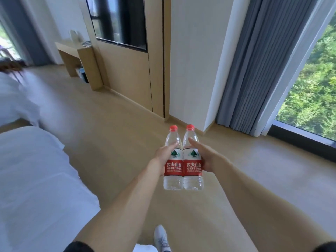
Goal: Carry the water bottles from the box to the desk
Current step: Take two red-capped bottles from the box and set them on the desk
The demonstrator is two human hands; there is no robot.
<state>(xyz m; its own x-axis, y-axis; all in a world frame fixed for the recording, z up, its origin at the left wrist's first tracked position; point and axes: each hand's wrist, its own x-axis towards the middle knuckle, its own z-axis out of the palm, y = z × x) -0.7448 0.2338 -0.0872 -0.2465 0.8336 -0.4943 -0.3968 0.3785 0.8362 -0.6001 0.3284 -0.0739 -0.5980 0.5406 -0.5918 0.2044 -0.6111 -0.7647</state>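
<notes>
bottles [183, 160] upright, caps up, touching | hands [181, 155] gripping | above floor [109, 128]

Two bare forearms, uncovered from elbow to wrist. Short dark sleeves, black or close to it, only their edges visible at the near corners: left sleeve [78, 247] at the near left, right sleeve [325, 247] at the near right. No watch, ring or bracelet visible on the left hand [163, 153] or the right hand [203, 155]. One white shoe [161, 239] near the bottom edge, a lace-up trainer with pale grey laces and a rounded toe. Just beside it, to the left, a strip of light, whitish fabric [145, 248], possibly a trouser leg; too little visible to tell.
</notes>
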